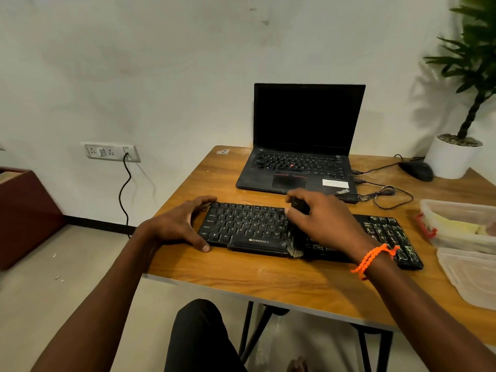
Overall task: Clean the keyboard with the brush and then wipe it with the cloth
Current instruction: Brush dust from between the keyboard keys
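The black keyboard (268, 232) sits near the table's (268, 280) front edge. Right hand (327, 221) grips the brush (295, 237), bristles down on the middle keys. Left hand (182, 224) clamps the keyboard's left end, thumb and fingers curled around it. Laptop (303, 146) sits behind, toward the back edge.

The right hand (326, 218) hides most of the brush (295, 245) and the middle keys of the keyboard (249, 226)

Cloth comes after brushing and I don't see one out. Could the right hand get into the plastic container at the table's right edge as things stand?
Probably not yet. The right hand grips the brush on the keyboard. The container lies close on its right with nothing between, but what it holds is unclear.
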